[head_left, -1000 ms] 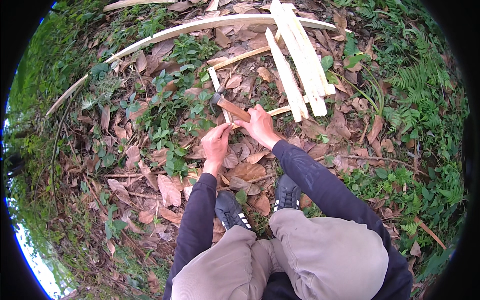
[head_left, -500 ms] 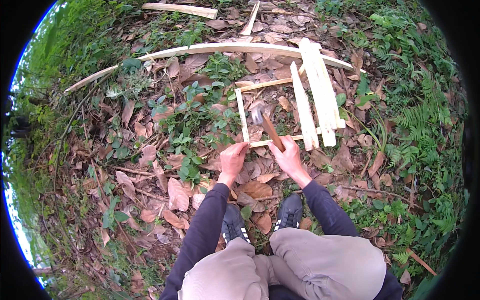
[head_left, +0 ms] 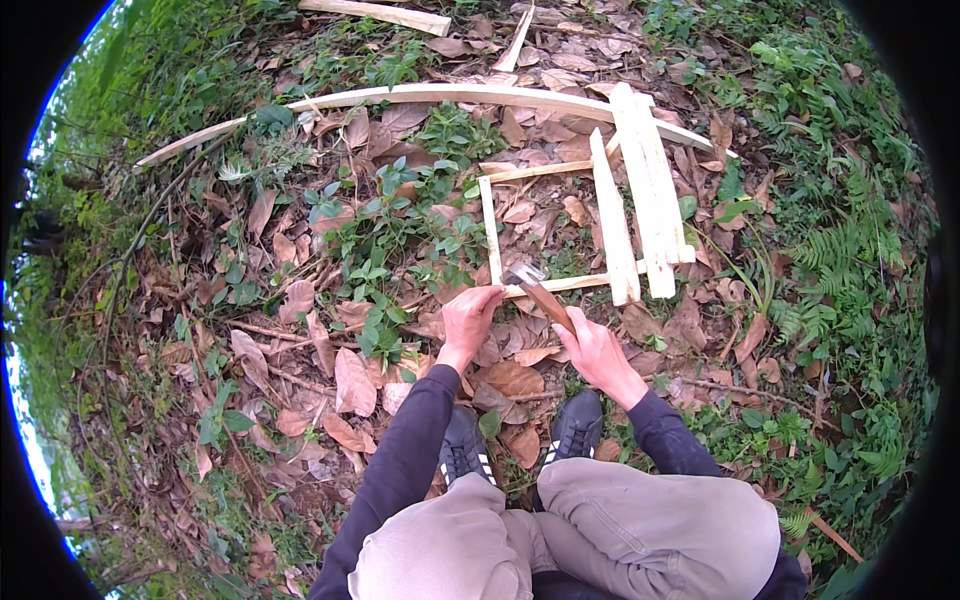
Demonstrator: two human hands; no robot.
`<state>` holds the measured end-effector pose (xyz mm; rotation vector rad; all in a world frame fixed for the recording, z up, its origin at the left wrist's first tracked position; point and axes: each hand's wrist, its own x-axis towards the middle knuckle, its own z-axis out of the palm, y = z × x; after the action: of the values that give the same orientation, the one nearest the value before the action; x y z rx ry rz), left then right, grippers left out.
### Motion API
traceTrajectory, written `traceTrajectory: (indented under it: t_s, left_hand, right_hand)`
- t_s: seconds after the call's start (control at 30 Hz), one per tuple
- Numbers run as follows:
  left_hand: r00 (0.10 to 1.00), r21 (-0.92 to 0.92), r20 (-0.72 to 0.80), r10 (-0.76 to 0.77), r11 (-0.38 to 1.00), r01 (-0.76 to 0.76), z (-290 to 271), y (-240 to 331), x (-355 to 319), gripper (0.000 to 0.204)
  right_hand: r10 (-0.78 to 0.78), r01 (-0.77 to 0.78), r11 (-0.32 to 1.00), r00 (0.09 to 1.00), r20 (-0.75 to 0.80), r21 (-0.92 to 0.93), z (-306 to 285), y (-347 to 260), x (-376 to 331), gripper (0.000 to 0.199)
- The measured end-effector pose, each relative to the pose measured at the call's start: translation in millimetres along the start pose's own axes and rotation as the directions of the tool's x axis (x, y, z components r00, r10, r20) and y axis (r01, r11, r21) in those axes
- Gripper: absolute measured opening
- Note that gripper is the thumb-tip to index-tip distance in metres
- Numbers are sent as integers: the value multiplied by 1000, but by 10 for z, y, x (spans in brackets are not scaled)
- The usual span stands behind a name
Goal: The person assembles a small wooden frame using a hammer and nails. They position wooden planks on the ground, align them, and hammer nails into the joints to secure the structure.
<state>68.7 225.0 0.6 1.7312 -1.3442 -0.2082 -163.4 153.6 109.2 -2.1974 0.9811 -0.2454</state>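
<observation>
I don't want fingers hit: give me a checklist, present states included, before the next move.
1. Right hand around the metal-headed hammer with brown wooden handle: ok.
2. Left hand well clear of the hammer's head: not ok, its fingertips are close by.
3. Thin pale wooden strips aligned at the left fingertips: cannot tell, partly covered.
4. Pale, pointed wooden slat lying across the near strip: ok.
5. Dark shoes with white stripes apart from the strips: ok.
</observation>
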Motion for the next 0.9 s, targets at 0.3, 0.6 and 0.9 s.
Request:
traceTrajectory:
  t_s: [0.3, 0.6, 0.9]
  left_hand:
    - [1000, -6, -3, -11, 1000, 11, 8, 2, 8, 11]
    - [1000, -12, 9, -17, 1000, 17, 8, -57, -2, 11]
    - [1000, -10, -2, -7, 1000, 7, 1, -49, 16, 11]
  right_hand:
    - [-1, 2, 1000, 1000, -13, 20, 16, 29, -44, 34]
    - [3, -3, 1000, 1000, 18, 14, 11, -31, -11, 35]
    - [19, -19, 1000, 999, 42, 5, -9, -29, 39, 35]
